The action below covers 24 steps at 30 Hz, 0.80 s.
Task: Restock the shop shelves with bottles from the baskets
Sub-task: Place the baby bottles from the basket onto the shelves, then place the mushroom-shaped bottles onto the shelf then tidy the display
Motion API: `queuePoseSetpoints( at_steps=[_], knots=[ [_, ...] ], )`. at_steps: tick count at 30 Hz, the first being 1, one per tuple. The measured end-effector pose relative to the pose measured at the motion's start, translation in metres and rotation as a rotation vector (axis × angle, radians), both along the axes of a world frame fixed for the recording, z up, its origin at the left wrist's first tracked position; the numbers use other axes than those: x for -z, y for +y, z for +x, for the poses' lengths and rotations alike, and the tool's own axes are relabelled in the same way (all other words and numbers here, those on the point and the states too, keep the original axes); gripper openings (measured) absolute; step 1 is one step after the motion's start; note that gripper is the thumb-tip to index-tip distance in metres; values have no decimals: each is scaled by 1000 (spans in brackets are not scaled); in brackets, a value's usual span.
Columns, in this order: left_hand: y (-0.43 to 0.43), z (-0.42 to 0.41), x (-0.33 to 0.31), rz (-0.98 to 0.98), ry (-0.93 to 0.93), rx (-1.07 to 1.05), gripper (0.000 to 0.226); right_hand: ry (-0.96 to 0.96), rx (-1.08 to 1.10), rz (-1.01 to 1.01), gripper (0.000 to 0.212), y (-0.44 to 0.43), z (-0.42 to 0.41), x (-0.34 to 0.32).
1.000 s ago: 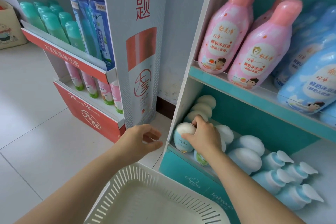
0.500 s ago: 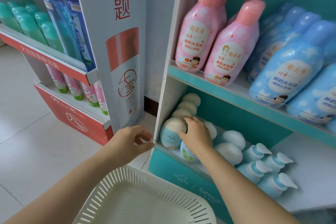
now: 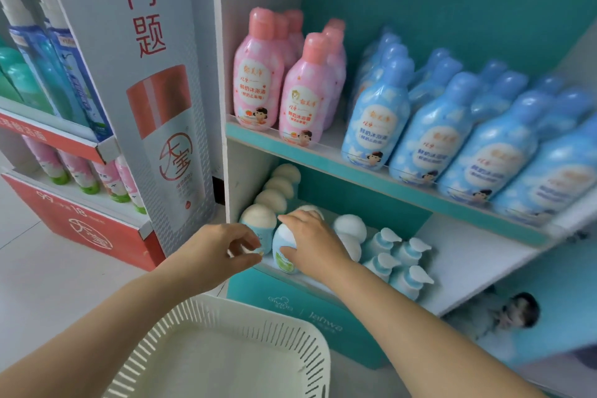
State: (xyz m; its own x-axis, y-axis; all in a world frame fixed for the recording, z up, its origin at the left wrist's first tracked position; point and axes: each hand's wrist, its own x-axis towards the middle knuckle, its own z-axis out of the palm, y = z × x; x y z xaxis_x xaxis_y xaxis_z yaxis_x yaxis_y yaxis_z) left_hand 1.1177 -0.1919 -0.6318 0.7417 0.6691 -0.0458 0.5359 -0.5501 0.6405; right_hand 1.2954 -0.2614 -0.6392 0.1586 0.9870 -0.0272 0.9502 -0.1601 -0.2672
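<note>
pale glossy floor tiles [image 3: 29,268] fill the left edge, under a red cardboard display stand [image 3: 80,236] stepped in two tiers. tall slim spray bottles [image 3: 64,74] in clear blue plastic stand on its upper tier, with pink tubes [image 3: 80,171] on green caps below. a flat grey-white side panel [image 3: 155,107], printed with red characters and a picture of a cylinder bottle, closes that stand off.

the left hand [image 3: 216,252] hangs just in front of the teal shelf unit, its fingers loosely curled around nothing. its tips are close to a pale blue egg-shaped bottle [image 3: 258,226], and it looks as if they may brush it, though the blur hides the contact. below the forearms sits a white plastic basket [image 3: 290,342] with a slotted, rounded rim.

on the lower shelf [image 3: 468,262], a row of egg-shaped bottles with matt white domed caps runs back along the left wall. the right hand [image 3: 313,242] grips the green-labelled bottle [image 3: 284,252] at the shelf's front lip, fingers curled over its cap and thumb against its side. the bottle stands upright beside the pale blue one.

right of the hand stand four squat pump bottles [image 3: 397,255] with beak-like white heads. on the upper shelf [image 3: 323,165], behind a clear lip, are smooth pink bottles [image 3: 258,84] and then rows of shiny blue bottles [image 3: 381,116].
</note>
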Motion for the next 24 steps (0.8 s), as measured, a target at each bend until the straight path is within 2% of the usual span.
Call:
queuePoseSetpoints(
  at_steps=[2, 7, 16, 24],
  knots=[
    [-13, 4, -9, 15, 3, 27, 21, 11, 0, -10, 55, -26, 1, -11],
    [-59, 11, -32, 21, -127, 15, 32, 43, 72, -35, 55, -103, 12, -43],
    [-150, 55, -73, 23, -188, 156, 32, 14, 300, 44, 55, -243, 53, -113],
    [-225, 92, -121, 73, -240, 293, 34, 55, 492, 32, 56, -356, 89, -130]
  ],
)
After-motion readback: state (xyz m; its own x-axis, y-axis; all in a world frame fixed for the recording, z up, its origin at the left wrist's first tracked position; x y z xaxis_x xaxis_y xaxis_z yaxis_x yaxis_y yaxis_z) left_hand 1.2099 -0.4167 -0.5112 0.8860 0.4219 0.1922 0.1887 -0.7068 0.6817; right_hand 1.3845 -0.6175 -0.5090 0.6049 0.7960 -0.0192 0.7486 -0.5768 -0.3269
